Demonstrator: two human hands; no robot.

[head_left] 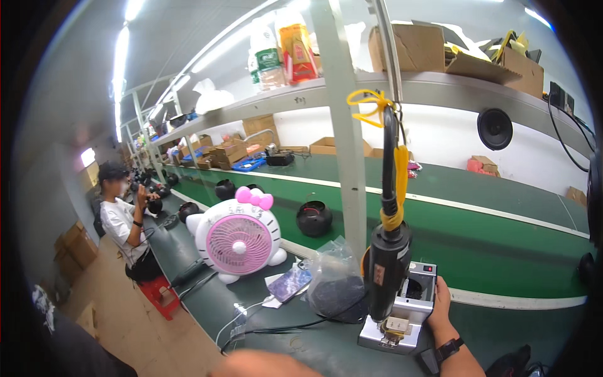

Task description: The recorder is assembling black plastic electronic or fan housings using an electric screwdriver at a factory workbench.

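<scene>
The right hand (441, 311), wearing a black wristband (448, 349), touches the right side of a silver machine (411, 337) on the table (270, 344); its fingers are mostly hidden. A black driver (388, 267) with a yellow tie (402, 173) hangs over the machine's left part. The left hand (267, 364) is a blur at the lower edge. Left of the machine lie a clear bag (333, 276), a phone (290, 284) and a pink-and-white fan (239, 247). A round black shell (314, 218) sits on the green belt (502, 267). Farther left, a co-worker (122, 213) sits on a red stool (160, 298), hands raised.
</scene>
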